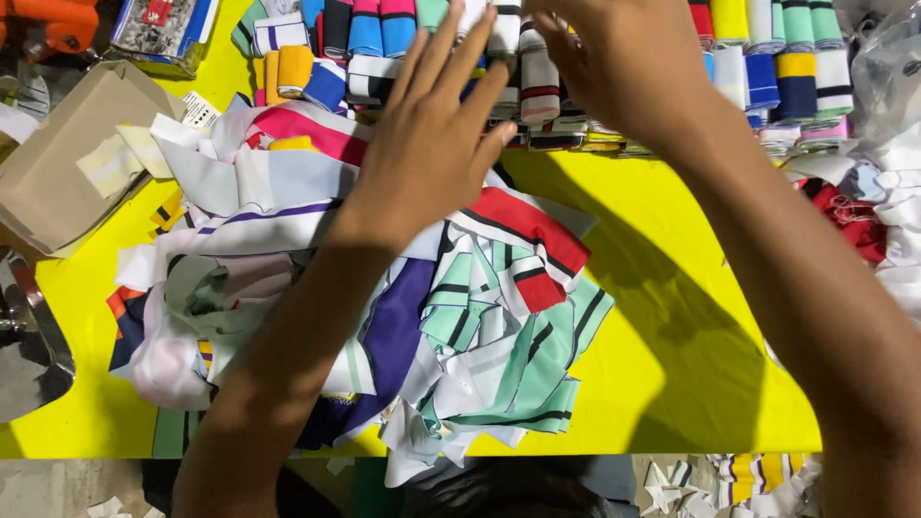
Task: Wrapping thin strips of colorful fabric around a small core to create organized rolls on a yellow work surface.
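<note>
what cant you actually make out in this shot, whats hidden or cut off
Head view only:
- Right hand: fingertips cut off by the top edge; whether it grips anything cannot be told.
- Rolled striped fabric pieces behind both hands: the middle ones are hidden by the hands, and the tops are cropped.
- Loose fabric pile: its left-centre is covered by the left forearm.
- Left hand: palm faces down, so what lies under it is hidden.
- Cardboard box: contents not visible.

Two bare, sleeveless forearms, no jewellery.

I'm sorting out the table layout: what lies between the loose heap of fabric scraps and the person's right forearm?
In the head view, only bare yellow table, crossed by the arm's shadow, lies between the fabric scrap heap and the right forearm.
</note>
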